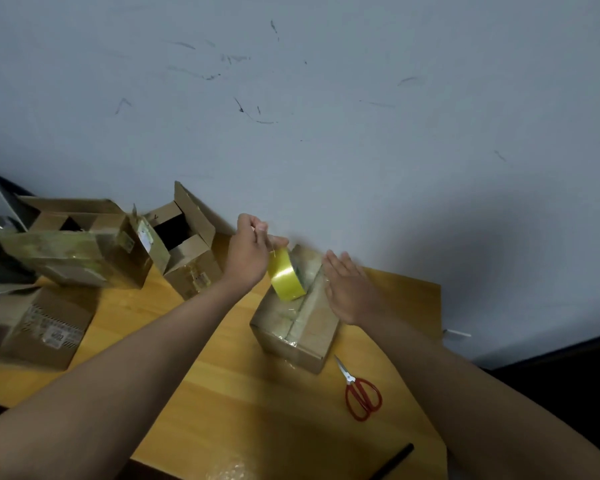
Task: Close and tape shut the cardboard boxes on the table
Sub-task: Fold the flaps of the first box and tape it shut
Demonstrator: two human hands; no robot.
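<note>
A small closed cardboard box [309, 332] stands on the wooden table [243, 403] near the wall, with clear tape along its top seam. My left hand [252, 252] grips a roll of yellow tape [286, 276] held upright over the box's far top edge. My right hand [349, 287] lies flat with straight fingers on the right side of the box top, beside the roll. Two open boxes [187, 244] [84, 240] with raised flaps stand at the back left. A closed box with labels [39, 327] sits at the left edge.
Red-handled scissors [361, 393] lie on the table just right of the small box. A black rod [394, 460] lies at the table's near right corner. Bubble wrap [229, 471] shows at the bottom edge. The grey wall stands right behind the boxes.
</note>
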